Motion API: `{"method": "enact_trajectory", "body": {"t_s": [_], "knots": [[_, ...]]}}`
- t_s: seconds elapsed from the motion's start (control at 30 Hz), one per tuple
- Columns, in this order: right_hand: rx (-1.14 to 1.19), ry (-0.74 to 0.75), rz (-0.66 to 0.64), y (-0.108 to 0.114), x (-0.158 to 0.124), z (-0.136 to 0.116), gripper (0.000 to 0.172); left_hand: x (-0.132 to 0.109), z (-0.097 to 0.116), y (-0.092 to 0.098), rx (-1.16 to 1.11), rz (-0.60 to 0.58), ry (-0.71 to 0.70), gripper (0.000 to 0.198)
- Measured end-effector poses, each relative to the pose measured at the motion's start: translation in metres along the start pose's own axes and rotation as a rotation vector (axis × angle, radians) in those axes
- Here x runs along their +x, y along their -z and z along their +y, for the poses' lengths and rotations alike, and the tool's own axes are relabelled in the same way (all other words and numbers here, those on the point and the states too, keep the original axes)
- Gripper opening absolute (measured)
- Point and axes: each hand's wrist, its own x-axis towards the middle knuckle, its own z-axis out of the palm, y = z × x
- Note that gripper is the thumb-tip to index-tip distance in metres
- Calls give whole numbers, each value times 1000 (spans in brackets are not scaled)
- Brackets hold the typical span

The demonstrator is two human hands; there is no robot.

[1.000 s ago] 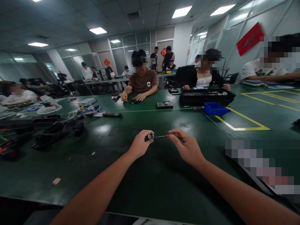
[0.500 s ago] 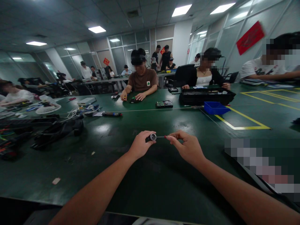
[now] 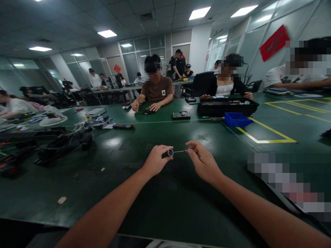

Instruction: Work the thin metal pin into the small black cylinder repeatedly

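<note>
Over the worktop [image 3: 168,203], inward of its near edge, your left hand [image 3: 154,161] grips a dark cylinder [image 3: 168,153], your right hand [image 3: 205,163] a screwdriver [image 3: 184,151].

From my remote post I assess the premises as an electronics workshop in an office-type room. Evidence: a long dark-green worktop [image 3: 168,210] marked with yellow lines [image 3: 276,141], a slim metal-shafted hand tool with a red collar [image 3: 184,151], an exposed green circuit board [image 3: 177,115], a black office chair [image 3: 203,83], grey-framed glass partitions [image 3: 156,44] and rectangular white ceiling lights [image 3: 200,13].
</note>
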Motion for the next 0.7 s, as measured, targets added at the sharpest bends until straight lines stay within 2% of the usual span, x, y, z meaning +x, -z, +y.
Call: {"method": "enact_trajectory", "body": {"t_s": [0.13, 0.23, 0.37, 0.43, 0.5, 0.6, 0.7], "knots": [[12, -67, -42, -1, -1, 1, 28, 0, -3, 0, 0, -6, -14, 40], [92, -129, 23, -5, 0, 4, 25, 2, -4, -1, 16, -18, -13, 40], [386, -235, 60, -13, 5, 13, 27, 4, -2, 1, 48, 15, 10, 40], [565, -322, 109, -15, 9, 21, 29, 5, -1, 3, 49, 9, -33, 43], [705, -438, 101, -16, 13, 30, 28, 5, -1, 4, 63, -14, -69, 44], [641, -495, 127, -15, 15, 39, 26, 6, -4, 3, 98, -59, -39, 43], [528, -458, 128, -14, 13, 37, 28, 7, -8, 1, 111, -92, -15, 43]]}}
